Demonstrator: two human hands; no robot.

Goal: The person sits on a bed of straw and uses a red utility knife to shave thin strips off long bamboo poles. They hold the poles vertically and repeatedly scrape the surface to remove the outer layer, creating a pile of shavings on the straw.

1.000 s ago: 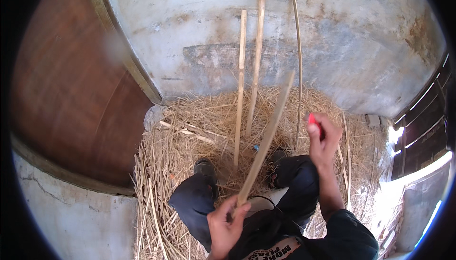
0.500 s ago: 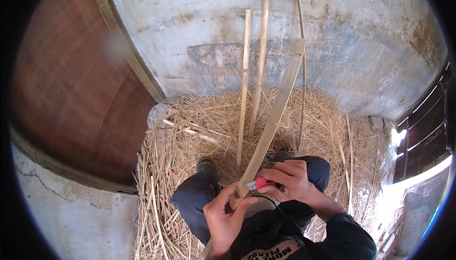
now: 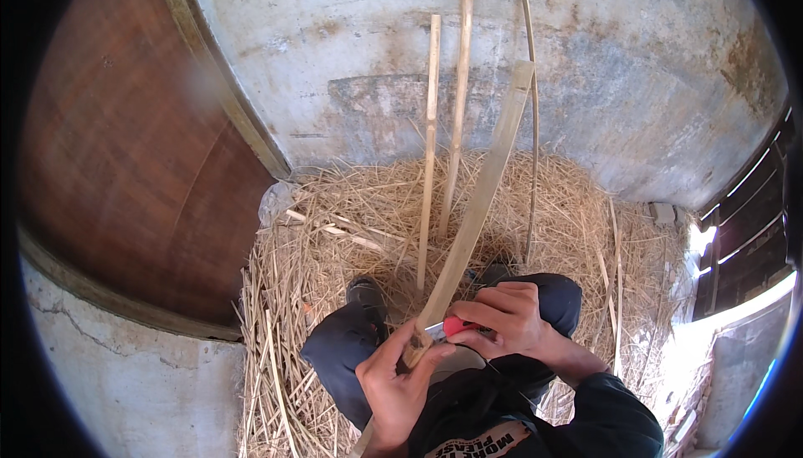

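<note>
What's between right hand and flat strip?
A red-handled tool, gripped by the right hand, its metal end at the flat strip, in the head view.

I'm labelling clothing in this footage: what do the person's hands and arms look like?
The left hand and right hand wear no gloves. A plain dark sleeve leaves most of the right forearm bare; no left sleeve can be made out.
</note>
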